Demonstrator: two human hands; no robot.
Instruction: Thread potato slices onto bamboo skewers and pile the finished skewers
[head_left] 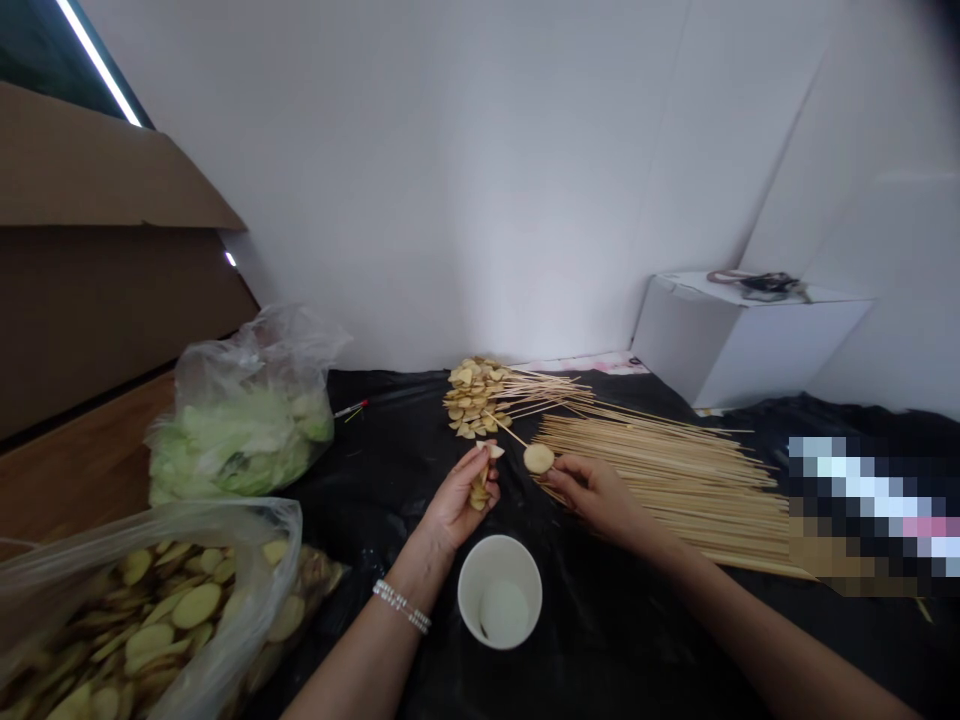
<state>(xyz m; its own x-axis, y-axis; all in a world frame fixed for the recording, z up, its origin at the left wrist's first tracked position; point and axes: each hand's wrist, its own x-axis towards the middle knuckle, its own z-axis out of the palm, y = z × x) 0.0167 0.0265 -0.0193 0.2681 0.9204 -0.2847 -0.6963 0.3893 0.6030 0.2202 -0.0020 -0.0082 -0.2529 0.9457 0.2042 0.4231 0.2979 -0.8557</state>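
Several potato slices (480, 490) are gathered in my left hand (459, 497), its fingers curled around them above a white cup (500, 592). My right hand (592, 495) is closed at the lower right end of a thin bamboo skewer (510, 430), which slants up and left. One round potato slice (538, 459) sits on this skewer, right against my right fingertips. The exact grip behind the slice is hidden. Just beyond my hands lies a pile of skewered potato slices (472, 395), sticks pointing right. Loose bamboo skewers (675, 490) lie under and beyond my right forearm.
A clear plastic bag of potato slices (161, 610) stands at the near left. Behind it is a bag of pale green leaves (240, 440). A white box (750, 330) stands at the back right, cardboard (97, 250) at far left. Black sheeting (405, 410) covers the work surface.
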